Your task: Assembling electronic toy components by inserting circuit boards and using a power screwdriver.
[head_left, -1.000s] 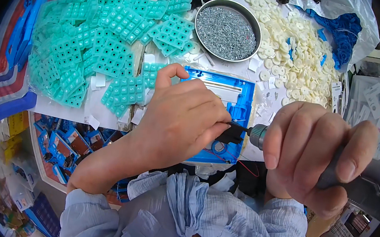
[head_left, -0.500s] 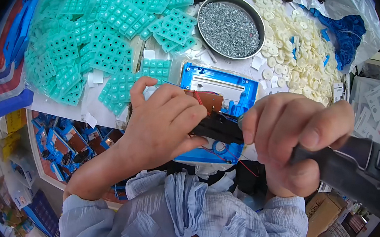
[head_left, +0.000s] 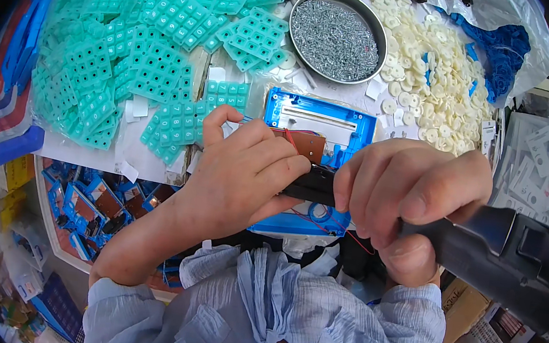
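Note:
My right hand is wrapped round a black power screwdriver with its body sticking out to the right. Its front end points left and is hidden behind my fingers. My left hand is closed on a black plastic part and steadies it over an open blue plastic casing. The fingers of both hands come close together at this part. Just beyond it a brown circuit board shows in the casing, with thin red wires running loose at the near side.
Turquoise number keypads are heaped at the left. A round metal tray of small screws stands at the back, beside a spread of cream plastic discs. Blue assemblies fill a bin at lower left. A clear plastic box is at right.
My right hand and the screwdriver have moved left, closer to my left hand. The greenish collar at the tool's front has gone out of sight. My left hand still grips the black part.

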